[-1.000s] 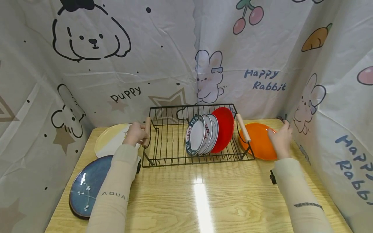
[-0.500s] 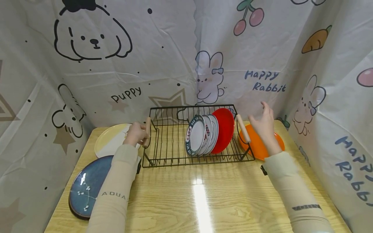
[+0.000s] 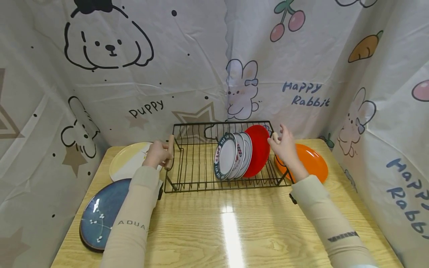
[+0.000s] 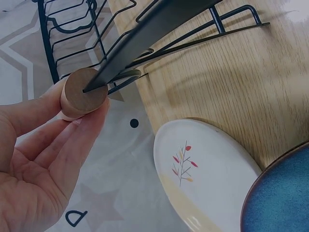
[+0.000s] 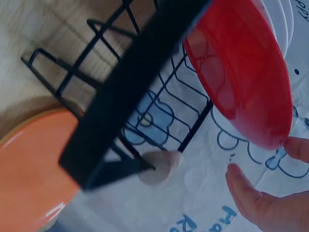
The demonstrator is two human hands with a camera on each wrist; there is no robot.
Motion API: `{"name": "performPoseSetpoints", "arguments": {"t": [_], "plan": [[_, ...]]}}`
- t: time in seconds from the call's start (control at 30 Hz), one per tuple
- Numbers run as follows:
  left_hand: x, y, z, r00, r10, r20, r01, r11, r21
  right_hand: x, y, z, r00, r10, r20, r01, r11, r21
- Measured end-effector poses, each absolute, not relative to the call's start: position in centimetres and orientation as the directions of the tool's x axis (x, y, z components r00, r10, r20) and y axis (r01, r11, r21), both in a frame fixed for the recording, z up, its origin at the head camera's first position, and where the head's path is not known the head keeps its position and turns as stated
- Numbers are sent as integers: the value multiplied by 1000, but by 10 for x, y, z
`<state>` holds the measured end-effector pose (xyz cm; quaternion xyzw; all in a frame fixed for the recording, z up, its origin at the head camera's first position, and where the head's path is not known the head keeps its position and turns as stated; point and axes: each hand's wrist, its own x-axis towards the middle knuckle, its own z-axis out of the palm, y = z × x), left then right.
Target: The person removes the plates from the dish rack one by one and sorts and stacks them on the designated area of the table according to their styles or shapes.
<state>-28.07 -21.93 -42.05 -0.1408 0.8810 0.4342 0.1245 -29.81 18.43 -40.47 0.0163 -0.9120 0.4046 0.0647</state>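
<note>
My left hand holds the left wooden handle of a black wire dish rack; in the left wrist view thumb and fingers close round it. At the rack's right end is my right hand, thumb and fingers spread, nothing gripped. A red plate stands tilted in the rack. In the right wrist view one fingertip is at its rim; whether it touches, I cannot tell. Several white plates, the front one with a dark patterned rim, lean left of the red plate.
An orange plate lies right of the rack, partly behind my right arm. A yellow-and-white plate and a dark blue plate lie on the left. Printed curtains surround the wooden table.
My right hand has moved left from beside the orange plate, over it, to the red plate's edge. My left hand stays on the handle; the plates have not moved.
</note>
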Motion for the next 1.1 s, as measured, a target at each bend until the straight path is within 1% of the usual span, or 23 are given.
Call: {"name": "performPoseSetpoints", "arguments": {"t": [0.13,0.4,0.6,0.87,1.1], "plan": [[-281,-219,-420,-929,-139,-343,-356,585,729,-299,178,-408,-996,10,92,-61,678,-733],[-281,-220,-421,-931,-139,-337,-352,585,731,-299,170,-415,-998,-5,58,-45,705,-707],[-282,-220,-422,-927,-144,-346,-361,585,726,-298,165,-420,-998,-2,63,-44,736,-675],[-284,-220,-422,-925,-148,-349,-366,592,718,-297,163,-427,-996,-47,73,-84,742,-666],[-279,-218,-420,-930,-142,-338,-354,585,730,-298,162,-431,-999,-30,35,-45,743,-668]]}}
